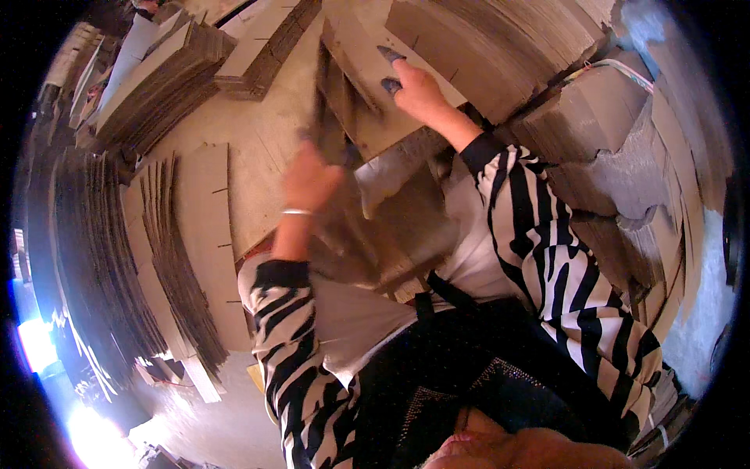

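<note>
My right hand [419, 92] is over a brown cardboard sheet [422, 129] at the upper middle. Its thumb and forefinger wear dark fingertip covers and stand apart, with nothing visible between them. Lower and to the left, my left hand [310, 178] is smeared by motion, with a pale band at the wrist. Its fingers are too blurred to read, so whether it holds anything does not show. Just beyond it, narrow cardboard pieces [337, 98] stand at a slant, also partly blurred.
Stacked cardboard strips [168, 82] lie at the far left, beside another bundle [269, 47]. More slotted cardboard [199, 227] and a long stack [98, 250] line the left side. Large cardboard stacks [500, 55] rise at the right. A pale cloth [351, 320] covers my lap.
</note>
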Demonstrator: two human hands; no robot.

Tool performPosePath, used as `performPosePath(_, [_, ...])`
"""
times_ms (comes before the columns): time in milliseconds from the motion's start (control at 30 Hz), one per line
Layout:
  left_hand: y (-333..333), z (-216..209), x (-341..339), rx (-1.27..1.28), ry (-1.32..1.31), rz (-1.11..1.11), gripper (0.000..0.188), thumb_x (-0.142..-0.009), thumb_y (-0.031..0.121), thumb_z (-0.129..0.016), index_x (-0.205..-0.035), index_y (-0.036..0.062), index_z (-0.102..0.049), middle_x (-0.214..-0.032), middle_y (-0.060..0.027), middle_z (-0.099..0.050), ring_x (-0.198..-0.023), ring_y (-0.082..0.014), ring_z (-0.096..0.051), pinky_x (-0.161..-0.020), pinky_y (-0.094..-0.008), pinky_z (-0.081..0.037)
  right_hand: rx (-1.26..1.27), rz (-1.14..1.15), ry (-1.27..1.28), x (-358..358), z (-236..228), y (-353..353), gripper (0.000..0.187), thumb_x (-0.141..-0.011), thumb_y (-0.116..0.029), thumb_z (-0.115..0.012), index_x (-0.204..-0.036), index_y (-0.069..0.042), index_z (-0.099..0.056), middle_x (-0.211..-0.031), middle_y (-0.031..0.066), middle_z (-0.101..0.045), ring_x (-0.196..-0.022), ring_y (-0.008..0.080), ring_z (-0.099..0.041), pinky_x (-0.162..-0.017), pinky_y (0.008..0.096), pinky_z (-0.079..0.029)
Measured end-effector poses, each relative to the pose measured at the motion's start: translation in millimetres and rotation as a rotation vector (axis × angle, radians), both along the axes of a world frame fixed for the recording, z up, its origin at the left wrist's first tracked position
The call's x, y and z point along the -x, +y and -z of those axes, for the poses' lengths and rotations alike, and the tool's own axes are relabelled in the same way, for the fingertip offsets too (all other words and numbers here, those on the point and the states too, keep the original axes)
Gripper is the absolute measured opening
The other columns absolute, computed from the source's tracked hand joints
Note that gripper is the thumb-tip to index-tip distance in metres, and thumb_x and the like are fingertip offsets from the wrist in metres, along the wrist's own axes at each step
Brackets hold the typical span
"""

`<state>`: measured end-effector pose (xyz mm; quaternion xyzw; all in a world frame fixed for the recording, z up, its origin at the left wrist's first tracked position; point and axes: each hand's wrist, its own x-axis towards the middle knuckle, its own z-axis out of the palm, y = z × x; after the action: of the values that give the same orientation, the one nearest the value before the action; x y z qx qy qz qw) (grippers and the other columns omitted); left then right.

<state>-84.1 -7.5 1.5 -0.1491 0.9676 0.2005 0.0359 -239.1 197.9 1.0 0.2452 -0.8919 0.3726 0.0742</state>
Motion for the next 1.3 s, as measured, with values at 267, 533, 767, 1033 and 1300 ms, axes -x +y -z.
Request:
performPosePath(267, [1, 2, 8, -0.431, 0.239, 0.02, 0.068, -0.076, 0.004, -0.052, -0.139, -0.003, -0.03, -0.111, -0.0237, -0.06, -0.105, -0.0339, -0.059, -0.086, -0.0395, -0.048, 0.255, 0.145, -0.009, 20, -29, 3, 0.037, -0.083, -0.011, -0.058, -0.116, 0.003, -0.053, -0.107, 0.0233, -0.061, -0.103, 0.036, -0.057, -0.088, 0.0393, -0.044])
performPosePath(533, [-118, -165, -114, -0.02, 0.631, -0.374, 0.035, -0.07, -0.004, -0.043, -0.102, -0.0016, -0.054, -0.075, -0.0088, -0.047, -0.069, -0.0178, -0.044, -0.066, -0.032, -0.043, 0.278, 0.071, -0.006, 26, -14, 24, 0.031, -0.085, -0.018, -0.061, -0.109, 0.001, -0.054, -0.102, 0.0252, -0.062, -0.094, 0.0405, -0.06, -0.081, 0.0426, -0.045])
performPosePath(767, [-243, -148, -261, 0.859, 0.358, -0.37, 0.056, -0.071, -0.011, -0.048, -0.125, 0.0041, -0.049, -0.111, -0.0212, -0.055, -0.095, -0.0416, -0.056, -0.078, -0.0443, -0.049, 0.201, -0.139, 0.049, -14, -39, -11, 0.032, -0.088, -0.01, -0.056, -0.118, 0.001, -0.05, -0.096, 0.0216, -0.062, -0.084, 0.0337, -0.06, -0.077, 0.0356, -0.046])
performPosePath(1033, [-243, -74, -264, 0.61, -0.113, -0.588, 0.051, -0.072, 0.004, -0.06, -0.123, 0.0037, -0.052, -0.122, -0.0218, -0.053, -0.11, -0.0391, -0.053, -0.09, -0.0433, -0.046, -0.242, -0.221, 0.048, -28, -24, -13, 0.038, -0.084, -0.009, -0.058, -0.12, -0.005, -0.049, -0.08, 0.0264, -0.059, -0.08, 0.0449, -0.057, -0.068, 0.0496, -0.043])
performPosePath(1300, [-145, -26, -129, 0.693, -0.005, -0.426, 0.042, -0.07, 0.022, -0.068, -0.109, 0.0053, -0.062, -0.132, -0.0119, -0.048, -0.122, -0.0279, -0.046, -0.097, -0.0453, -0.037, -0.513, -0.449, -0.014, -43, -20, -38, 0.03, -0.077, -0.005, -0.058, -0.106, -0.004, -0.051, -0.083, 0.0219, -0.063, -0.084, 0.0428, -0.059, -0.07, 0.0515, -0.045])
